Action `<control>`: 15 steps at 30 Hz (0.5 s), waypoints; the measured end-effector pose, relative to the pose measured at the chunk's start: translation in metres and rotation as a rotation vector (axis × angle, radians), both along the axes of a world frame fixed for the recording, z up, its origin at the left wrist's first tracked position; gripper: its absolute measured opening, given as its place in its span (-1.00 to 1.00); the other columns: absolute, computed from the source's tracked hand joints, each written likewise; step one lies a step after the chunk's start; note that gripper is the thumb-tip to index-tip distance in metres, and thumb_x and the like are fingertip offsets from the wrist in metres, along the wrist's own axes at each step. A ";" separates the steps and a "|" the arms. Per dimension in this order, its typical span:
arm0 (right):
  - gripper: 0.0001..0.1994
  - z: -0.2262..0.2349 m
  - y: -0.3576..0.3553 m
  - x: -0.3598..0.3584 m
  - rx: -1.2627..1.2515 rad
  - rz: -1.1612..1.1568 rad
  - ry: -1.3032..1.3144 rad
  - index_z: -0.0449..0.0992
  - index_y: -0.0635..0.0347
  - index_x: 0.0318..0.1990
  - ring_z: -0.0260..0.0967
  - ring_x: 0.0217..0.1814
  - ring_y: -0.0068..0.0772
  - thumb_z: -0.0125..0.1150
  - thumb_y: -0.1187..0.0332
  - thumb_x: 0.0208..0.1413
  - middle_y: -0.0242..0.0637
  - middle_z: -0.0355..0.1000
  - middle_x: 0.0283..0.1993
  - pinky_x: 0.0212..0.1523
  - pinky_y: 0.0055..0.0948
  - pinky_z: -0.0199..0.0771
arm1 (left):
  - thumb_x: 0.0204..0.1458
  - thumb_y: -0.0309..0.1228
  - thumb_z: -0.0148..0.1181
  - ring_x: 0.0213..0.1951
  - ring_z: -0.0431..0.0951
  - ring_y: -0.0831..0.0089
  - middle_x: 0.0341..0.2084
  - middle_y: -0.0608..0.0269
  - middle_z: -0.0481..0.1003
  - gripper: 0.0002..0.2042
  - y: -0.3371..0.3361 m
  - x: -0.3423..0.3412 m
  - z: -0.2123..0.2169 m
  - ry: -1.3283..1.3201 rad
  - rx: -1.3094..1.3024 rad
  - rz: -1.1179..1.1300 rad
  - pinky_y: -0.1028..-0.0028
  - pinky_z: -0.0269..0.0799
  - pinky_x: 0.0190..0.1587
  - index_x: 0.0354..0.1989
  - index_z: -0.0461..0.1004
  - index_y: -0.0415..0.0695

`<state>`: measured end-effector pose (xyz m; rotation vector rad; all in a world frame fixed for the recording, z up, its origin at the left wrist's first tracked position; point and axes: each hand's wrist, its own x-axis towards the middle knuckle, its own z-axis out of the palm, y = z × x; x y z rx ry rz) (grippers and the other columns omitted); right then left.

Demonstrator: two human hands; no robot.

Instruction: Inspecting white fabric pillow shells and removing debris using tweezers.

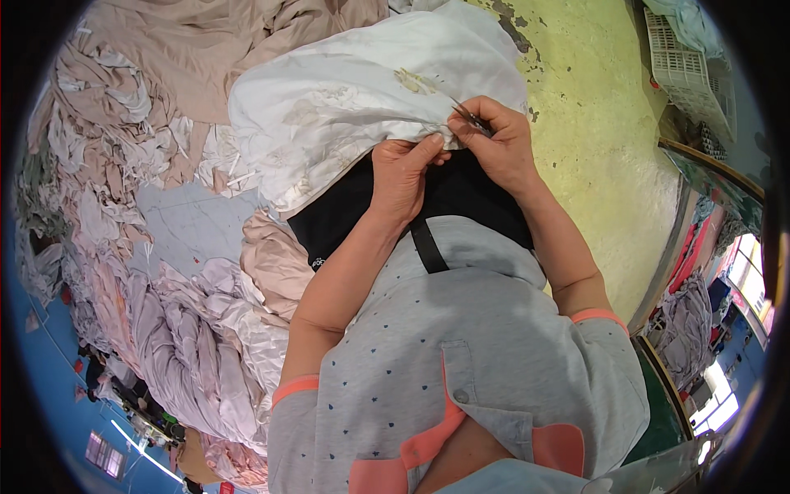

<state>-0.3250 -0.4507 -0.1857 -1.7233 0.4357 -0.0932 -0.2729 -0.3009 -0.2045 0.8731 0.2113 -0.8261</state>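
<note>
White cloth [329, 99] with faint tan and yellowish printed patterns is spread across my lap, over black clothing. My left hand [401, 174] pinches its near edge between thumb and fingers. Right beside it, my right hand [502, 148] is closed around dark thread snips [473, 119], whose pointed tips stick out toward the upper left, over the cloth. The right thumb and fingertips are close to the gathered edge as well; whether they also grip it I cannot tell.
A large heap of beige cloth [206, 49] lies at the far left, with pinkish-lavender cloth [189, 346] nearer. Worn yellow floor [592, 165] stretches to the right. A white plastic basket [687, 70] stands at the far right, near a dark-edged green panel [712, 177].
</note>
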 end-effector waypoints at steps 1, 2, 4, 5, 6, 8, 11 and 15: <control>-0.93 0.000 0.000 -0.001 -0.059 -0.017 -0.008 0.46 0.28 -0.33 0.26 -0.39 -0.76 0.20 0.48 0.11 -0.53 0.38 -0.44 -0.35 -0.70 0.30 | 0.02 -0.56 0.21 -0.45 0.51 0.53 -0.43 0.21 0.56 -0.90 0.000 0.000 -0.001 -0.001 0.000 -0.004 0.59 0.41 -0.36 -0.30 0.55 -0.30; -0.93 -0.001 0.000 -0.001 -0.060 -0.018 -0.009 0.46 0.28 -0.33 0.26 -0.39 -0.76 0.20 0.48 0.11 -0.53 0.38 -0.44 -0.35 -0.70 0.30 | 0.02 -0.56 0.21 -0.45 0.51 0.53 -0.44 0.20 0.56 -0.90 0.000 0.000 -0.002 0.002 -0.004 -0.001 0.58 0.41 -0.36 -0.31 0.55 -0.31; -0.92 -0.001 -0.003 -0.005 0.017 -0.145 -0.090 0.43 0.26 -0.35 0.19 -0.45 -0.77 0.17 0.45 0.13 -0.58 0.31 -0.48 -0.41 -0.71 0.23 | 0.02 -0.56 0.21 -0.45 0.51 0.52 -0.44 0.20 0.56 -0.91 0.001 0.001 -0.004 0.003 -0.010 0.001 0.58 0.42 -0.36 -0.31 0.54 -0.31; -0.92 0.001 -0.005 -0.006 0.021 -0.144 -0.091 0.43 0.26 -0.35 0.19 -0.45 -0.77 0.17 0.45 0.13 -0.58 0.31 -0.48 -0.41 -0.71 0.23 | 0.02 -0.55 0.21 -0.46 0.51 0.51 -0.44 0.19 0.56 -0.91 0.002 0.001 -0.005 0.026 -0.009 0.004 0.57 0.42 -0.36 -0.32 0.54 -0.31; -0.91 0.004 -0.008 -0.009 0.059 -0.160 -0.049 0.43 0.26 -0.34 0.18 -0.44 -0.78 0.17 0.45 0.14 -0.60 0.30 -0.48 -0.40 -0.72 0.23 | 0.02 -0.55 0.22 -0.46 0.52 0.51 -0.44 0.19 0.55 -0.91 0.003 0.002 -0.006 0.048 -0.009 0.007 0.56 0.43 -0.36 -0.33 0.54 -0.31; -0.92 0.006 -0.014 -0.014 0.181 -0.177 0.024 0.44 0.26 -0.35 0.19 -0.42 -0.79 0.18 0.46 0.13 -0.59 0.31 -0.46 -0.37 -0.72 0.24 | 0.01 -0.54 0.22 -0.46 0.52 0.50 -0.43 0.19 0.55 -0.91 0.005 0.004 -0.009 0.067 -0.015 0.004 0.55 0.43 -0.35 -0.32 0.54 -0.31; -0.93 0.003 -0.009 -0.014 0.106 -0.097 -0.058 0.49 0.29 -0.28 0.26 -0.39 -0.75 0.21 0.49 0.10 -0.56 0.38 -0.42 -0.35 -0.69 0.30 | 0.01 -0.54 0.22 -0.46 0.52 0.50 -0.43 0.19 0.56 -0.90 0.004 0.003 -0.008 0.079 -0.032 -0.008 0.55 0.44 -0.35 -0.31 0.54 -0.30; -0.86 -0.001 -0.001 -0.005 0.001 -0.056 -0.077 0.53 0.30 -0.20 0.34 -0.35 -0.71 0.22 0.52 0.07 -0.48 0.46 -0.36 -0.33 -0.65 0.36 | 0.02 -0.54 0.22 -0.45 0.52 0.50 -0.42 0.20 0.56 -0.89 0.002 0.002 -0.005 0.066 -0.050 -0.008 0.56 0.43 -0.35 -0.29 0.54 -0.29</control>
